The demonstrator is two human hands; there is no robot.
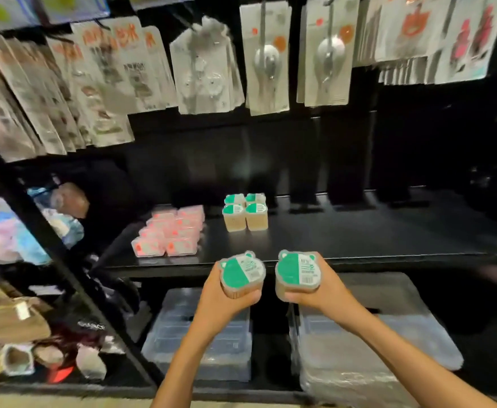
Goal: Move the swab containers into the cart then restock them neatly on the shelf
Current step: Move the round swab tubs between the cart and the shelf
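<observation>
Swab containers: two in hand, one gripped by my left hand [226, 293], one by my right hand [318, 290], fingers curled round each, held before the shelf [359, 231]. Four more [245, 212] stand there in a block.

Four swab containers [245, 212] on shelf [359, 231] — flat packs [169, 232] left, storage bins [203, 343] beneath

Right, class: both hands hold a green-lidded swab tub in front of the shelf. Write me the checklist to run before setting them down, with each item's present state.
1. Left hand grips left tub firmly: ok.
2. Right hand grips right tub firmly: ok.
3. Bare shelf free beside the four stocked tubs: ok.
4. Pink boxes clear of that spot: ok.
5. Held tubs upright, lids up: ok.
6. Lids sealed: cannot tell.
</observation>
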